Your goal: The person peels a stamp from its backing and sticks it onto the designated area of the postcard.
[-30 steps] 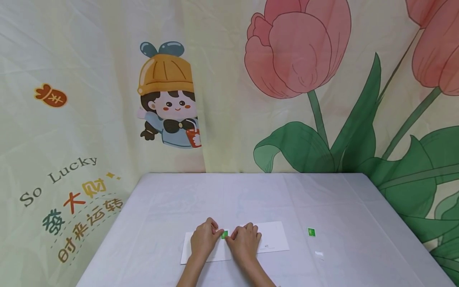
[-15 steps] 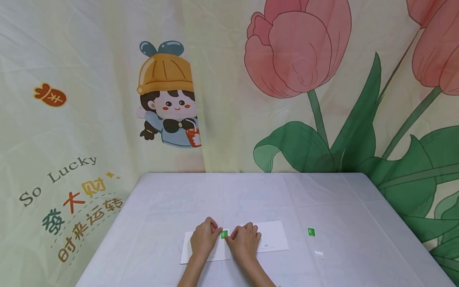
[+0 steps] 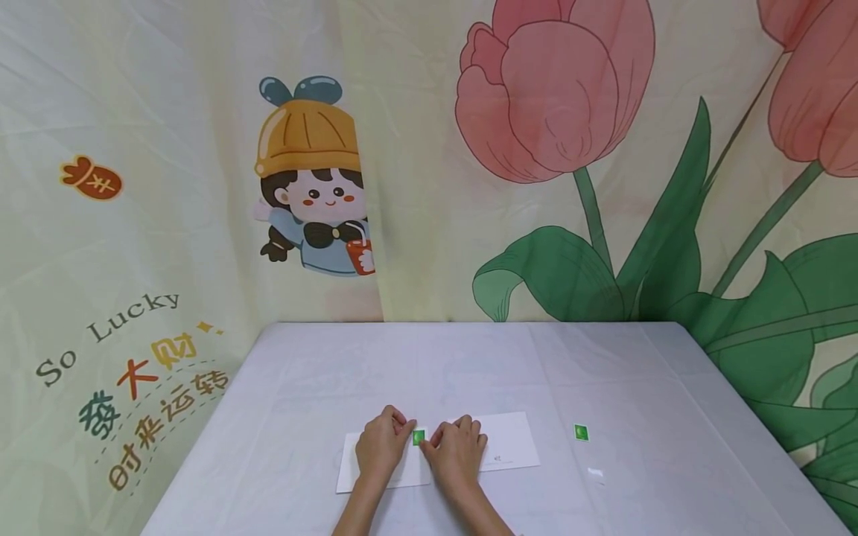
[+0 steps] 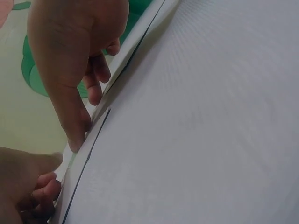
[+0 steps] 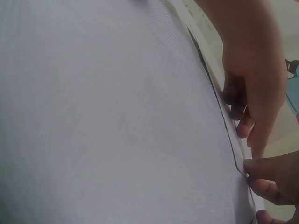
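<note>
A small green stamp [image 3: 418, 438] with a pale border lies at the upper right corner of a white envelope [image 3: 407, 473]. My left hand [image 3: 380, 448] holds its upper left edge with thumb and fingertips. From the other side, my right hand [image 3: 457, 454] has its thumb at the stamp's lower right corner, fingers curled. Both hands come close together in the left wrist view, where the right hand [image 4: 77, 65] points its thumb down at the paper's edge. In the right wrist view the left hand [image 5: 254, 70] does likewise; the stamp itself is hidden there.
A second white envelope [image 3: 512, 443] with small print lies to the right, partly under my right hand. Further right, another green stamp [image 3: 581, 432] and a small clear-white slip [image 3: 596, 475] lie on the white tabletop [image 3: 643, 387]. A printed curtain [image 3: 415, 186] hangs behind.
Both hands stay almost still at the stamp. The head view has shifted very slightly; the envelopes and the other stamp keep their places.
</note>
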A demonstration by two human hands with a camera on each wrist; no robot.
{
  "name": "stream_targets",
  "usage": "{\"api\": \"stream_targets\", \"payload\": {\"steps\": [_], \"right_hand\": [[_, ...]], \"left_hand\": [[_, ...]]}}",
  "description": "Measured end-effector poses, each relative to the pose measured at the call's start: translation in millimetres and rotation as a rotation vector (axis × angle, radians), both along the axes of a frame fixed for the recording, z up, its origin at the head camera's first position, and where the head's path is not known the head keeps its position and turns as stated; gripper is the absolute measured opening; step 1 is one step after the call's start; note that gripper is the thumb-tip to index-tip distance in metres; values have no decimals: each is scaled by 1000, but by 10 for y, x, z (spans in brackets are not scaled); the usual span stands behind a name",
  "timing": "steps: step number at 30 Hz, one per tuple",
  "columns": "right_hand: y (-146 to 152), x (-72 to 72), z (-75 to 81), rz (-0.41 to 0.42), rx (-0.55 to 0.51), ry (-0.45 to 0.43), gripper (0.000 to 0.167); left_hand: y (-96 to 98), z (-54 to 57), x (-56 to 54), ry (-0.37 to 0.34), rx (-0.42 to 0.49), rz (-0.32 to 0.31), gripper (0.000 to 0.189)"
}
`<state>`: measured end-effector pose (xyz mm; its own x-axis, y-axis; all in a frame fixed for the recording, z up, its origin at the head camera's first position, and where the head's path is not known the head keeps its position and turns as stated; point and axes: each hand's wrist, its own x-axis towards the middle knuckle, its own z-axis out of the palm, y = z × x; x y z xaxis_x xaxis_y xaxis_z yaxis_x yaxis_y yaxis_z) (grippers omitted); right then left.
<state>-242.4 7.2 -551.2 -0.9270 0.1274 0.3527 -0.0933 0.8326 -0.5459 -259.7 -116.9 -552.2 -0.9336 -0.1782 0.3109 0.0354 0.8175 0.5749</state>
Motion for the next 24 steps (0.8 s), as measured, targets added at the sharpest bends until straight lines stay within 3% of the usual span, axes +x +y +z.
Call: {"api": "stream_targets", "payload": {"steps": [10, 24], "right_hand": [[1, 13, 3, 14, 5, -11, 35], [4, 14, 5, 9, 17, -10, 35]], "left_hand": [[70, 23, -3, -98, -57, 35, 39], [99, 9, -25, -76, -65, 72, 33]]}}
